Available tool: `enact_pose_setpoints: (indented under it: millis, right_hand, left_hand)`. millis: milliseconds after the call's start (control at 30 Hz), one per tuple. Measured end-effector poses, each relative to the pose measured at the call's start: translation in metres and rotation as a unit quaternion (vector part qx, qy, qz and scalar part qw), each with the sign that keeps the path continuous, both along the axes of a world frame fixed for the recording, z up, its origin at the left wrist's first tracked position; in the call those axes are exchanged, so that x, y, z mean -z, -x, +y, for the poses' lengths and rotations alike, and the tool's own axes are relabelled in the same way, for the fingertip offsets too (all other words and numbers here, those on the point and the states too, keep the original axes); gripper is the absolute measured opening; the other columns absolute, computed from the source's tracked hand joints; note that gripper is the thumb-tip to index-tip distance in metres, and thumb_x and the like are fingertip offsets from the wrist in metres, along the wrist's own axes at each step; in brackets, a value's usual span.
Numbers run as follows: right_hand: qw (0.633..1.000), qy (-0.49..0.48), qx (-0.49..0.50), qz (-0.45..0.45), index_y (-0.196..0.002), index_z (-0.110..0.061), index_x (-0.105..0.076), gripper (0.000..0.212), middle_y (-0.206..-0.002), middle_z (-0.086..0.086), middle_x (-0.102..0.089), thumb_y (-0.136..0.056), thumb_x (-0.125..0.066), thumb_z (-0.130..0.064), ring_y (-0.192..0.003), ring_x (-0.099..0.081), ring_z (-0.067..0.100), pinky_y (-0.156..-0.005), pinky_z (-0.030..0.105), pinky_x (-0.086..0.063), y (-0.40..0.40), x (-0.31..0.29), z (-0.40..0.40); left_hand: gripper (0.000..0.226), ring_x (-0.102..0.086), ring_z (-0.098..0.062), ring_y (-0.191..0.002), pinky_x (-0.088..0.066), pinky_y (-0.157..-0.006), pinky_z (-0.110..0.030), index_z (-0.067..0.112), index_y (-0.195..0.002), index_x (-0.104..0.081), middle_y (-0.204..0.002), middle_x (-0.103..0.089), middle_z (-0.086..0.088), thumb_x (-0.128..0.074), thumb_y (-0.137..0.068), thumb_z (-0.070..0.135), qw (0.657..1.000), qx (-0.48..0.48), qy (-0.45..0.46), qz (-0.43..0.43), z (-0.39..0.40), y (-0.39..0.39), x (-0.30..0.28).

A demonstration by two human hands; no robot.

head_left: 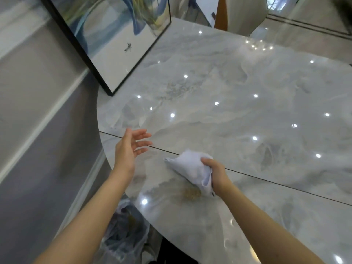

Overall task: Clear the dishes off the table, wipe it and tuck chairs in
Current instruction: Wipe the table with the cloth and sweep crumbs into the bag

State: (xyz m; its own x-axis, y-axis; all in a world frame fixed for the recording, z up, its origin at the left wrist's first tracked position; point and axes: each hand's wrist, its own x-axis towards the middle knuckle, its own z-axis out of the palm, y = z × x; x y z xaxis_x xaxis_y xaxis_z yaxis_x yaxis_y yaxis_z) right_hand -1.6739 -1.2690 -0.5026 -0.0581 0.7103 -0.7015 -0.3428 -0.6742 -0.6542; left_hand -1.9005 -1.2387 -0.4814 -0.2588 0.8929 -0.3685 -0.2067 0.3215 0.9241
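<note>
A glossy grey-white marble table fills most of the view. My right hand grips a bunched white cloth that rests on the tabletop near its front left edge. Just under the cloth lies a small pile of brownish crumbs. My left hand hovers above the table's left edge with fingers spread and relaxed, holding nothing. No dishes show on the table.
A large black-framed picture leans on the table's far left against the grey wall. A pale chair back stands beyond the far edge. A clear plastic bag with rubbish sits on the floor below the table's front left edge.
</note>
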Motion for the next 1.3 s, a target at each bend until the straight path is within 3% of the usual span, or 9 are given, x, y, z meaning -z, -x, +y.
enact_pose_setpoints:
  millis: [267,400,500,567,700,833,1033,1233,1300]
  right_hand:
    - [0.960,-0.101,0.259,0.035,-0.062,-0.011,-0.077,0.049,-0.068,0.006,-0.073,-0.094,-0.041,-0.018,-0.058,-0.070,0.020,-0.052,0.025,-0.056,-0.077,-0.023,0.063]
    - [0.939,-0.115,0.319,0.049,-0.093,-0.010,-0.067,0.027,-0.073,0.004,-0.074,-0.089,-0.043,-0.024,-0.064,-0.071,0.020,-0.061,0.031,-0.057,-0.104,-0.022,0.087]
    - [0.938,-0.104,0.330,0.020,-0.083,-0.012,-0.072,0.035,-0.067,0.000,-0.073,-0.094,-0.040,-0.022,-0.058,-0.070,0.017,-0.053,0.022,-0.056,-0.116,-0.008,0.101]
    - [0.951,-0.078,0.299,-0.024,-0.075,-0.011,-0.074,0.037,-0.061,-0.001,-0.072,-0.093,-0.043,-0.020,-0.053,-0.067,0.015,-0.050,0.019,-0.053,-0.113,0.003,0.109]
    - [0.980,-0.040,0.157,-0.117,-0.103,-0.004,-0.063,0.038,-0.070,0.005,-0.070,-0.075,-0.056,-0.029,-0.065,-0.064,0.021,-0.063,0.025,-0.049,-0.093,0.032,0.114]
    - [0.977,-0.057,0.032,-0.205,-0.078,-0.006,-0.061,0.028,-0.038,0.000,-0.058,-0.070,-0.051,-0.031,-0.041,-0.054,0.007,-0.045,0.014,-0.042,-0.076,0.043,0.110]
    - [0.967,-0.074,-0.093,-0.225,-0.035,-0.021,-0.060,0.037,-0.027,0.002,-0.048,-0.067,-0.043,-0.027,-0.029,-0.046,0.005,-0.038,0.017,-0.036,-0.061,0.023,0.081]
    - [0.971,-0.056,-0.120,-0.198,-0.075,-0.012,-0.059,0.015,-0.043,-0.004,-0.059,-0.079,-0.053,-0.025,-0.041,-0.056,0.007,-0.047,0.021,-0.041,-0.048,0.025,0.023]
    - [0.971,-0.055,-0.111,-0.203,-0.080,-0.006,-0.060,0.016,-0.066,0.004,-0.063,-0.084,-0.055,-0.021,-0.062,-0.058,0.015,-0.057,0.026,-0.041,-0.044,0.024,0.002]
  left_hand:
    - [0.048,-0.065,-0.017,-0.077,-0.049,-0.072,-0.028,0.015,-0.097,-0.064,-0.096,-0.069,-0.004,-0.021,-0.102,0.037,1.000,0.018,0.006,0.012,0.021,-0.026,0.000]
    - [0.048,-0.064,-0.019,-0.080,-0.047,-0.073,-0.030,0.014,-0.098,-0.064,-0.097,-0.069,-0.004,-0.022,-0.102,0.038,1.000,0.012,0.016,0.023,0.032,-0.028,0.003]
    - [0.048,-0.064,-0.021,-0.081,-0.047,-0.075,-0.032,0.013,-0.100,-0.064,-0.100,-0.069,-0.007,-0.022,-0.102,0.037,0.999,0.003,0.023,0.035,0.042,-0.028,0.004]
    - [0.048,-0.064,-0.021,-0.081,-0.047,-0.076,-0.032,0.014,-0.099,-0.064,-0.100,-0.069,-0.007,-0.022,-0.102,0.036,0.999,-0.005,0.027,0.041,0.047,-0.028,0.005]
    - [0.049,-0.065,-0.022,-0.083,-0.047,-0.076,-0.032,0.016,-0.097,-0.065,-0.098,-0.070,-0.004,-0.022,-0.102,0.038,0.998,-0.018,0.033,0.049,0.054,-0.025,0.009]
    - [0.048,-0.065,-0.021,-0.082,-0.047,-0.075,-0.032,0.015,-0.099,-0.065,-0.101,-0.069,-0.007,-0.023,-0.101,0.039,0.997,-0.029,0.046,0.051,0.053,-0.025,0.012]
    - [0.049,-0.066,-0.022,-0.085,-0.048,-0.077,-0.033,0.016,-0.099,-0.065,-0.101,-0.070,-0.007,-0.022,-0.101,0.039,0.997,-0.024,0.038,0.056,0.042,-0.027,-0.005]
    - [0.049,-0.064,-0.022,-0.081,-0.047,-0.075,-0.032,0.016,-0.096,-0.065,-0.097,-0.069,-0.006,-0.022,-0.102,0.038,0.999,0.006,0.005,0.050,0.024,-0.028,-0.037]
    - [0.050,-0.064,-0.021,-0.080,-0.047,-0.073,-0.031,0.016,-0.097,-0.065,-0.096,-0.069,-0.005,-0.021,-0.102,0.039,0.999,0.019,-0.004,0.043,0.012,-0.026,-0.042]
